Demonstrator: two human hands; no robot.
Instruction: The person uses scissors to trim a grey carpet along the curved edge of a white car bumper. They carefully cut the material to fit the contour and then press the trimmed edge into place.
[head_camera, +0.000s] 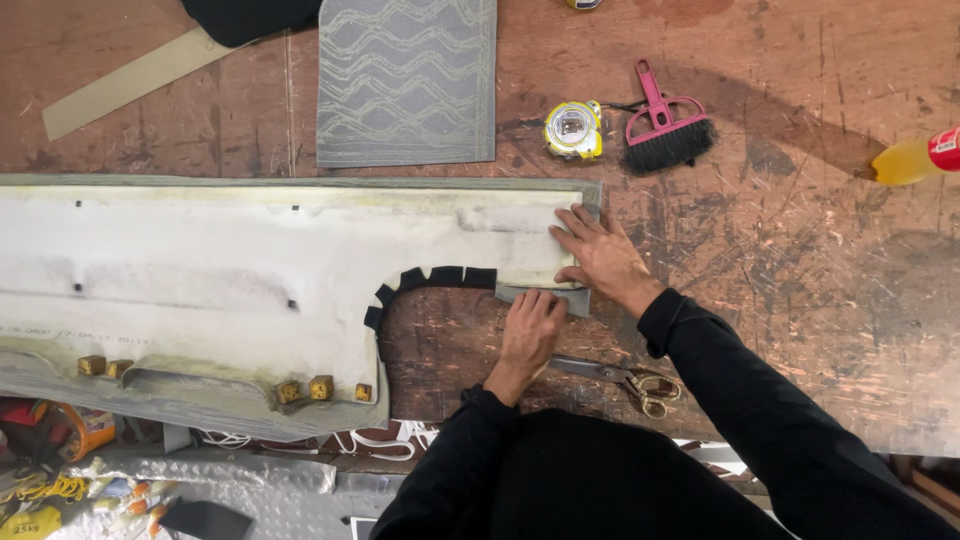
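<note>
Most of the grey fabric edge (545, 298) around the large pale panel (250, 270) already lay folded over; the notched tabs (425, 280) along the curved cutout looked stuck down. Left hand (530, 330) pressed the remaining flap with fingers flat and close together, holding nothing; right hand (600, 255) lay spread on the panel's corner. Scissors (625, 378) rested just beside, on the worn workbench (800, 280).
</note>
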